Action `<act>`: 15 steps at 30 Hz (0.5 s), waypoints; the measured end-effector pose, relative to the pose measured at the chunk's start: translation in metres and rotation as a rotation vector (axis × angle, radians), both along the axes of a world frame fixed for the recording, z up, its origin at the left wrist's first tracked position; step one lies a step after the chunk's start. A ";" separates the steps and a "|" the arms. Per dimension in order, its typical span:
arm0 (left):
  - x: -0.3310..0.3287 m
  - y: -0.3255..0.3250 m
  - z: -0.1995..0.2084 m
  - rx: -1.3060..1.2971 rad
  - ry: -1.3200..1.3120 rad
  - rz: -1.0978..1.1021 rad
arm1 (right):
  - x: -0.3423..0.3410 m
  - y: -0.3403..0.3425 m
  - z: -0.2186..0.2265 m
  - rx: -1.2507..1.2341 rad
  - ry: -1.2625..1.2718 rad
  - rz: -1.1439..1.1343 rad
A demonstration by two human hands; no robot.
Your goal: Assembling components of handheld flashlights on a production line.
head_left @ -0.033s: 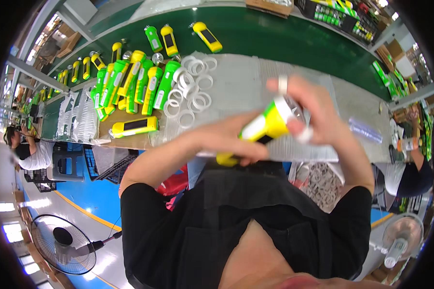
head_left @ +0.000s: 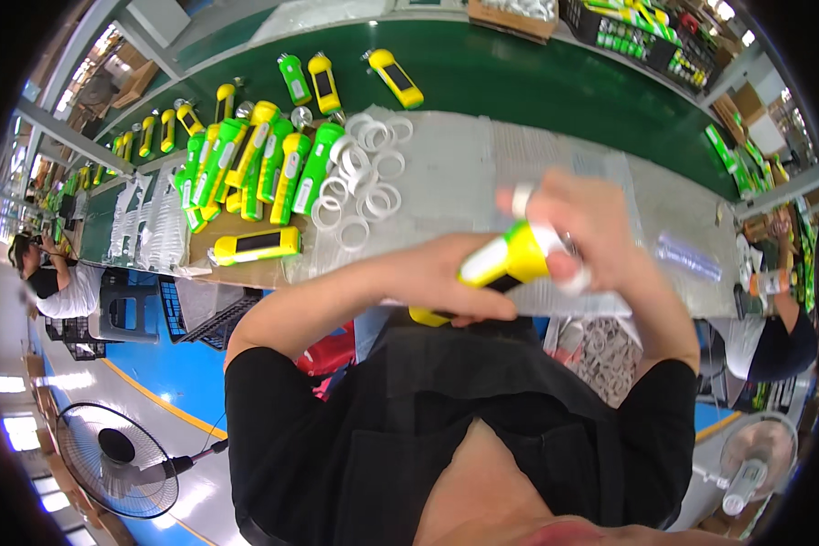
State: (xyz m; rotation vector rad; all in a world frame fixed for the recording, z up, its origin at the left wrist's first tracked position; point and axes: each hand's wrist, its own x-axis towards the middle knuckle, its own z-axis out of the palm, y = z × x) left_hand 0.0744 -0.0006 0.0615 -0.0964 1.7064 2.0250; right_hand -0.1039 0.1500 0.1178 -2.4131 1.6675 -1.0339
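A yellow flashlight (head_left: 498, 264) with a white collar is held tilted in front of my chest, its wide head up and to the right. My left hand (head_left: 446, 280) is wrapped round its body. At the head end, my right hand (head_left: 587, 223) closes on the rim, somewhat blurred, partly hiding the lens. White bands show round two fingers of that hand. To the left lies a bunch of white plastic rings (head_left: 389, 164), several overlapping. Beside them are piled green and yellow flashlights (head_left: 317, 168), with one yellow flashlight (head_left: 257, 246) lying crosswise nearest me.
A green conveyor belt (head_left: 482, 73) across the far side carries spaced-out flashlights. Clear plastic tubing (head_left: 689, 257) lies at the right of the table. A container of rings (head_left: 610, 350) sits below the table edge. Co-workers are at both sides; a fan (head_left: 118, 460) stands lower left.
My right hand and the flashlight's head have dropped slightly, and the right hand's fingers have turned a little round the rim. The whole view has shifted slightly.
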 end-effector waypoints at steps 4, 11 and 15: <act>-0.080 -0.047 -0.046 -1.197 0.457 0.417 | -0.053 -0.066 -0.110 0.086 -0.318 -0.640; -0.140 -0.136 -0.055 -1.658 0.477 0.547 | -0.198 -0.105 -0.165 -0.189 -0.521 -0.824; -0.136 -0.205 -0.064 -1.604 -0.110 0.483 | -0.332 -0.061 -0.187 -0.224 -0.451 -1.352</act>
